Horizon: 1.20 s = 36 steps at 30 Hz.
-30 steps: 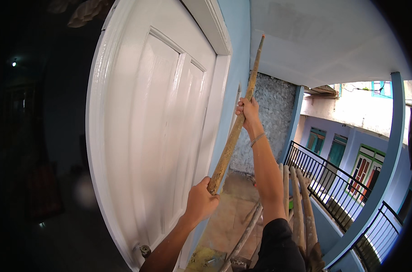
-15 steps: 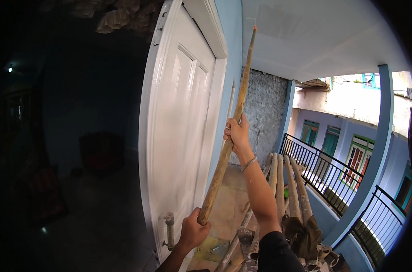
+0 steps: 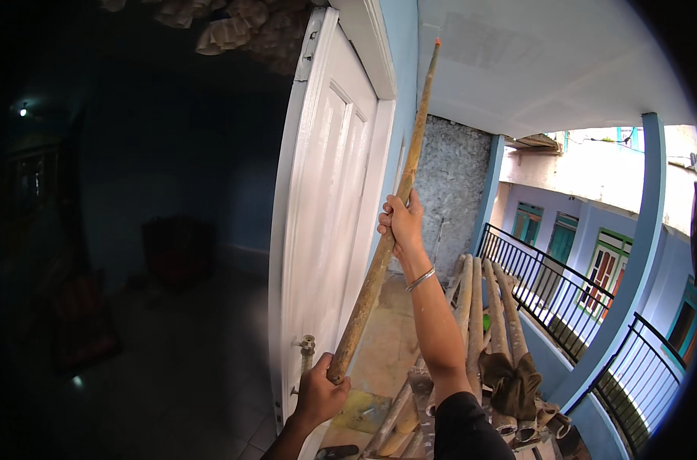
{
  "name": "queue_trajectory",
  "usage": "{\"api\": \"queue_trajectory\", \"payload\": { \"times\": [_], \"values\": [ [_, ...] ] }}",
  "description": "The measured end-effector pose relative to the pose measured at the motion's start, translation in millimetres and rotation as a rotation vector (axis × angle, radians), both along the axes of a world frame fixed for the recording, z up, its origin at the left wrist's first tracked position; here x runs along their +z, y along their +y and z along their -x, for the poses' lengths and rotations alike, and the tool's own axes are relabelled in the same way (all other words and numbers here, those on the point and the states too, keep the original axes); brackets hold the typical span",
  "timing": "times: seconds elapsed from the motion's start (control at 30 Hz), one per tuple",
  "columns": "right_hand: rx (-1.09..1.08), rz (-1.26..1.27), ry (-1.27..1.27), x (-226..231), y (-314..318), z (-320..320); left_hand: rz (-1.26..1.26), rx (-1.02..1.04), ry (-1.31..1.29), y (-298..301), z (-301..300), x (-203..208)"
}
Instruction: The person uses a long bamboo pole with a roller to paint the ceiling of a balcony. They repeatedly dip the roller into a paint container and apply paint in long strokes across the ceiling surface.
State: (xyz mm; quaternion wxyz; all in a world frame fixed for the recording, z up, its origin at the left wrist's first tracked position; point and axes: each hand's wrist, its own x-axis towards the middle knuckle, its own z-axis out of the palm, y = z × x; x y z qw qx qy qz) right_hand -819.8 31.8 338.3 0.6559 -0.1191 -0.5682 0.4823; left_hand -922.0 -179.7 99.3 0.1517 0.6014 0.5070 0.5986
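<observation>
I hold a long bamboo pole point(image 3: 370, 295) slanting up and away, its thin far end tipped with something orange close to the ceiling point(image 3: 486, 69). My left hand point(image 3: 322, 392) is closed round the thick lower end, beside the door's handle. Higher up, my right hand point(image 3: 402, 221) wraps the pole near its middle, a bracelet on that wrist. Left of the pole stands a white panelled door point(image 3: 325, 207), swung open, its metal handle point(image 3: 308, 353) near my left hand. Whether the pole's tip touches the ceiling I cannot tell.
Several bamboo poles point(image 3: 497, 307) lie stacked at the right, a dark cloth point(image 3: 511, 383) over them. Beyond runs a black railing point(image 3: 548, 295) with a blue post point(image 3: 646, 222). A rough grey wall point(image 3: 449, 184) closes the far end. A dark room opens at the left.
The view has turned slightly left, so the door appears further right. Both hands keep their grip on the pole, whose tip has shifted a little right and up in the picture.
</observation>
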Motion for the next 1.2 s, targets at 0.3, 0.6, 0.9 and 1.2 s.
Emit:
{"api": "queue_trajectory", "payload": {
  "times": [0.3, 0.6, 0.9, 1.2],
  "values": [
    [0.044, -0.006, 0.037, 12.0, -1.8, 8.5, 0.008, 0.014, 0.021, -10.7, 9.8, 16.6],
    [0.104, -0.041, 0.105, 53.8, 50.6, 3.4, 0.051, 0.026, 0.02, 22.6, 4.7, 72.1],
    [0.115, -0.058, 0.136, 88.6, 152.4, -12.8, -0.004, 0.015, 0.042, 110.1, -12.5, 110.4],
    [0.197, -0.112, 0.155, 156.7, 291.3, -35.4, -0.014, -0.014, 0.098, 218.8, -27.9, 177.1]
  ]
}}
